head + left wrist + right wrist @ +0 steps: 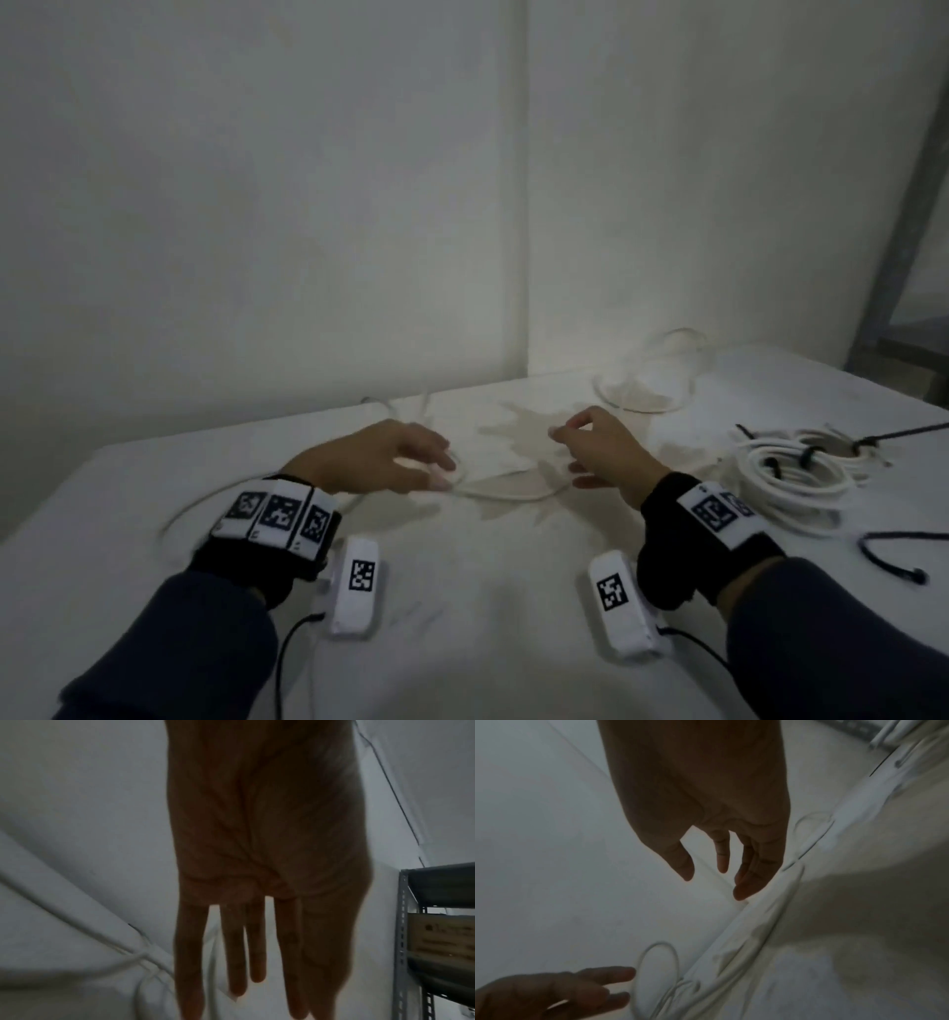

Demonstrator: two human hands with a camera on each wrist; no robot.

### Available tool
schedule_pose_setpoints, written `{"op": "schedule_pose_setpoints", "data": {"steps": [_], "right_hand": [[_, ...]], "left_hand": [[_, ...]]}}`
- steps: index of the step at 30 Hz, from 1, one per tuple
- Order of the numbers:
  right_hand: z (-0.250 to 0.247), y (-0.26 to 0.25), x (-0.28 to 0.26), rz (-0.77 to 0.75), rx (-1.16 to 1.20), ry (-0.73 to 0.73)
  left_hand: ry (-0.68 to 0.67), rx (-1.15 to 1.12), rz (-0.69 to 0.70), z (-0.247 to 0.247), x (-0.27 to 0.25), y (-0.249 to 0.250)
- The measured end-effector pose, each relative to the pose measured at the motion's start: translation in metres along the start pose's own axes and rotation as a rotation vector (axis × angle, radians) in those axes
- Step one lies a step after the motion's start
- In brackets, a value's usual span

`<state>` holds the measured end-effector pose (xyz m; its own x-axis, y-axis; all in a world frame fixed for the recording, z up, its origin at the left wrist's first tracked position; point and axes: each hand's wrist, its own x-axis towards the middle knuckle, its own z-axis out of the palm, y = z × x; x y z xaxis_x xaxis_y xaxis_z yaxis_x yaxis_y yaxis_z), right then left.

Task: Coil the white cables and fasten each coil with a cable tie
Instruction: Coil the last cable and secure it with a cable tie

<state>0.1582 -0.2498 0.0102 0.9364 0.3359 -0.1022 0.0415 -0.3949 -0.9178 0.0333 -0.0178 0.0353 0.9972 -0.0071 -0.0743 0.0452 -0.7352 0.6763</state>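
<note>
A thin loose white cable (pixel 506 496) lies on the white table (pixel 462 591) between my two hands and loops away to the left. My left hand (pixel 442 468) reaches over its loop, and the left wrist view shows the left hand's fingers (pixel 233 953) straight with nothing gripped. Whether they touch the cable is unclear. My right hand (pixel 564 448) hovers just right of the cable, its fingers (pixel 722 860) relaxed and apart with nothing in them. The cable loop (pixel 657 962) shows beside the left hand (pixel 559 992) in the right wrist view.
Coiled white cables (pixel 793 475) bound with black ties lie at the right. Loose black cable ties (pixel 896 557) lie near them. Another loose thin cable (pixel 648 383) sits at the back by the wall. A metal shelf (pixel 437 923) stands to the right.
</note>
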Motion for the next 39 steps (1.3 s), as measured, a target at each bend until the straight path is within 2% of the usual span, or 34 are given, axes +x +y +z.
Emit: {"op": "schedule_pose_setpoints", "data": {"steps": [1,2,3,4,6,7,8,10,12,14,17,18,20,21,23,27,29,30,32,36,37,39], "right_hand": [[0.015,-0.007,-0.001,-0.003,-0.037,-0.044],[0.029,-0.013,-0.002,-0.011,-0.082,-0.092],[0.043,-0.019,-0.004,-0.025,-0.134,-0.152],[0.057,-0.025,-0.006,-0.05,-0.193,-0.222],[0.08,-0.036,-0.011,-0.106,-0.326,-0.373],[0.09,-0.04,-0.014,-0.121,-0.391,-0.44],[0.099,-0.043,-0.016,-0.131,-0.456,-0.494],[0.115,-0.045,-0.017,-0.155,-0.584,-0.552],[0.123,-0.044,-0.016,-0.17,-0.686,-0.523],[0.123,-0.044,-0.012,-0.123,-0.693,-0.453],[0.116,-0.046,-0.007,-0.035,-0.641,-0.331],[0.113,-0.047,-0.007,-0.05,-0.665,-0.292],[0.112,-0.051,-0.007,-0.084,-0.693,-0.228],[0.114,-0.054,-0.008,-0.099,-0.65,-0.21],[0.122,-0.063,-0.015,-0.125,-0.371,-0.244],[0.133,-0.098,-0.036,0.051,0.617,-0.514],[0.129,-0.114,-0.043,0.074,0.929,-0.537],[0.127,-0.12,-0.045,0.066,1.005,-0.525],[0.124,-0.128,-0.049,0.027,0.94,-0.47],[0.121,-0.12,-0.05,-0.182,0.408,-0.146],[0.118,-0.115,-0.05,-0.221,0.302,-0.135],[0.112,-0.107,-0.052,-0.239,0.165,-0.208]], "left_hand": [[0.022,-0.013,-0.051,-0.003,-0.01,-0.008],[0.123,0.002,-0.097,-0.006,-0.02,-0.015],[0.222,0.084,-0.173,-0.008,-0.027,-0.022],[0.238,0.219,-0.277,-0.009,-0.033,-0.03],[0.067,0.426,-0.494,-0.008,-0.043,-0.048],[-0.01,0.46,-0.562,-0.006,-0.045,-0.056],[-0.026,0.459,-0.589,-0.005,-0.047,-0.066],[0.025,0.445,-0.582,-0.005,-0.049,-0.08],[0.091,0.394,-0.521,-0.009,-0.051,-0.086],[0.314,0.074,-0.364,-0.013,-0.052,-0.086],[0.834,-0.746,-0.085,-0.028,-0.062,-0.075],[0.939,-0.977,0.013,-0.036,-0.067,-0.071],[1.009,-1.296,0.204,-0.053,-0.079,-0.065],[1.001,-1.368,0.263,-0.059,-0.084,-0.064],[0.932,-1.302,0.268,-0.066,-0.094,-0.061],[0.714,-0.839,0.116,-0.058,-0.108,-0.054],[0.666,-0.646,0.047,-0.055,-0.115,-0.051],[0.648,-0.58,0.031,-0.054,-0.118,-0.049],[0.621,-0.493,0.03,-0.054,-0.123,-0.046],[0.595,-0.382,0.061,-0.059,-0.131,-0.038],[0.61,-0.364,0.078,-0.059,-0.131,-0.035],[0.663,-0.357,0.129,-0.056,-0.131,-0.028]]}}
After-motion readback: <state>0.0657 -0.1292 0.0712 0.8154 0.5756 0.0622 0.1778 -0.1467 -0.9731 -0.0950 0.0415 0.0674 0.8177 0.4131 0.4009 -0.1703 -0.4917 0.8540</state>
